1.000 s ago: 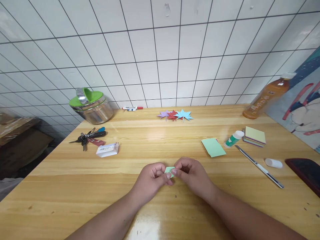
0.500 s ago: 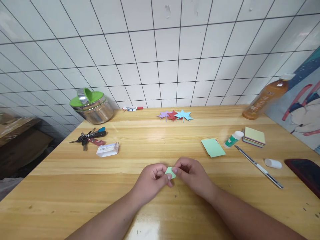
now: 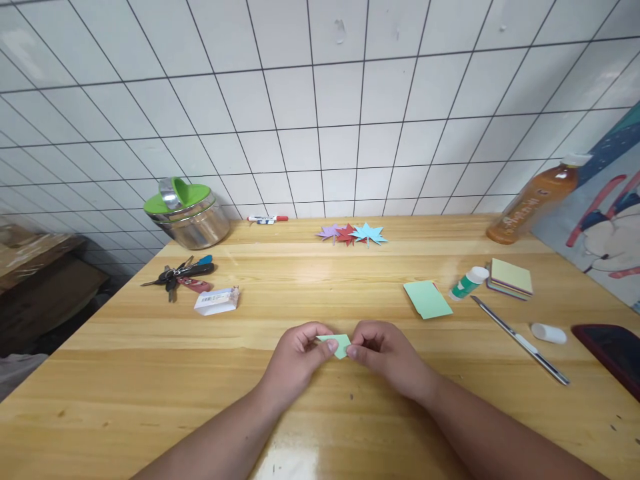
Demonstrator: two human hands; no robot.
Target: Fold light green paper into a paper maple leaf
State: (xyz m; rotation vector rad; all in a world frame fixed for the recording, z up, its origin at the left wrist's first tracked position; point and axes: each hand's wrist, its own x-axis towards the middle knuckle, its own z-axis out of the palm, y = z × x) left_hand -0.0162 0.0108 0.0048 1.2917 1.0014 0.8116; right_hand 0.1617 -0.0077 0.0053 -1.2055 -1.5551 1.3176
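Note:
A small folded piece of light green paper is held between my two hands, low over the wooden table. My left hand pinches it with the thumb on top and the fingers behind. At its right corner, the thumb and forefinger of my right hand pinch the edge. Some green square sheets lie beyond my right hand, with a glue stick beside them. Purple, red and light blue paper leaves overlap near the wall.
On the right are a sticky-note stack, a utility knife, a white cap, a phone and a drink bottle. Leftward are keys, a small box, a lidded metal pot and markers.
The green paper has been turned in my fingers and shows a wider, flatter face. My right hand has shifted slightly right, toward the paper's corner.

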